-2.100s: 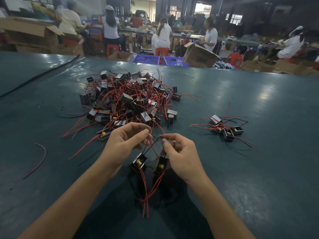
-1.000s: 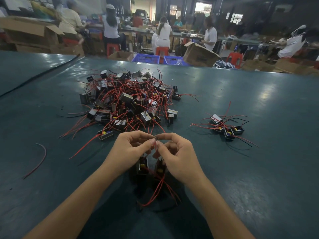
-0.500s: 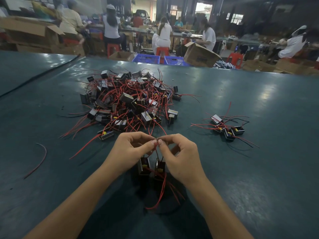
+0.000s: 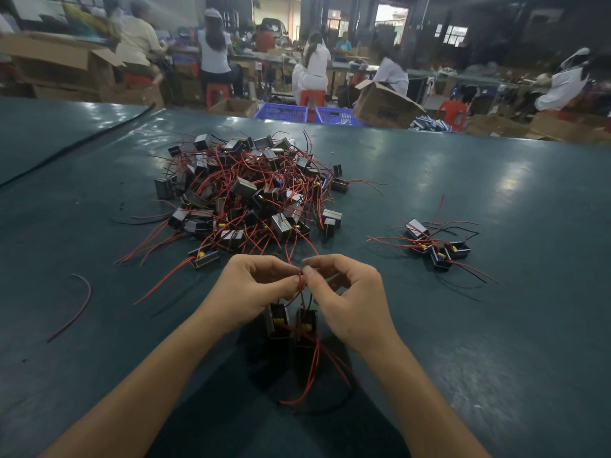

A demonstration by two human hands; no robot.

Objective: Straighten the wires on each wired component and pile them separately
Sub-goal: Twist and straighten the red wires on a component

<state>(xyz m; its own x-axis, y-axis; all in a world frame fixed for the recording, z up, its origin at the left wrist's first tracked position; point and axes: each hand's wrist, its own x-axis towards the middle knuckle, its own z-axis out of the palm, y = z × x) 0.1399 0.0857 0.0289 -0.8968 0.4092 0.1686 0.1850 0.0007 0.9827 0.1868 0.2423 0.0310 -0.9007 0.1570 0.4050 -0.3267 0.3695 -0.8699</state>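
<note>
Left hand (image 4: 254,289), right hand (image 4: 347,302) pinch wires (image 4: 300,283) | components (image 4: 277,320) held: 2 | side pile (image 4: 441,256): 4

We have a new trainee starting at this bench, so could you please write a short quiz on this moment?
1. True or false: the small pile of wired parts lies right of the big tangled heap.
2. How many components hang from the wires that the left hand and right hand pinch?
3. The lone loose wire at far left is: A red, B blue, C yellow.
Key: 1 true; 2 two; 3 A.
</note>
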